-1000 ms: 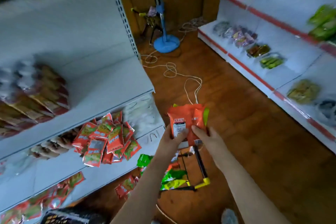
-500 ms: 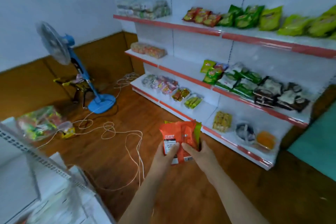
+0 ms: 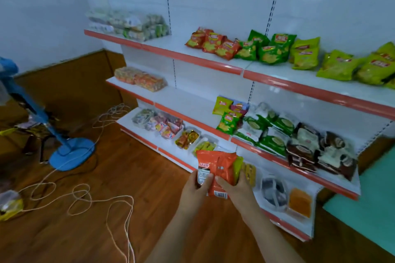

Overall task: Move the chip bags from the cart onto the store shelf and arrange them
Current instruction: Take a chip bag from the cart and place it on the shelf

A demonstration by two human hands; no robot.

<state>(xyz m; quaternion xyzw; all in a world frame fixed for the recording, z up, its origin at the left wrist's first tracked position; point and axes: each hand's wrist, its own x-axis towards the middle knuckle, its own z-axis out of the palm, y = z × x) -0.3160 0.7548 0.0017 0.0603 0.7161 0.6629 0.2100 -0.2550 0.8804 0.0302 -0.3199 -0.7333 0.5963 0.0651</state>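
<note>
I hold a small stack of chip bags point(image 3: 220, 166) in front of me, orange bags facing me and a green one behind. My left hand point(image 3: 197, 187) grips the stack's left side with the thumb on a white label. My right hand point(image 3: 236, 188) grips the lower right side. The bags hang above the wooden floor, in front of the lowest level of the white store shelf point(image 3: 213, 63) with red edges. On its top level lie orange chip bags point(image 3: 213, 42) and green chip bags point(image 3: 269, 51). The cart is out of view.
The middle shelf holds more green and dark packets point(image 3: 275, 134); lower levels hold trays of snacks point(image 3: 188, 137). A blue standing fan point(image 3: 70, 151) is at the left, and a long white cord point(image 3: 89, 196) loops across the wooden floor. A teal surface point(image 3: 367, 205) is at the right.
My view has swung from the left aisle shelf and cart round to the wall shelf, and I have come closer to it. Both hands kept hold of the same bags.
</note>
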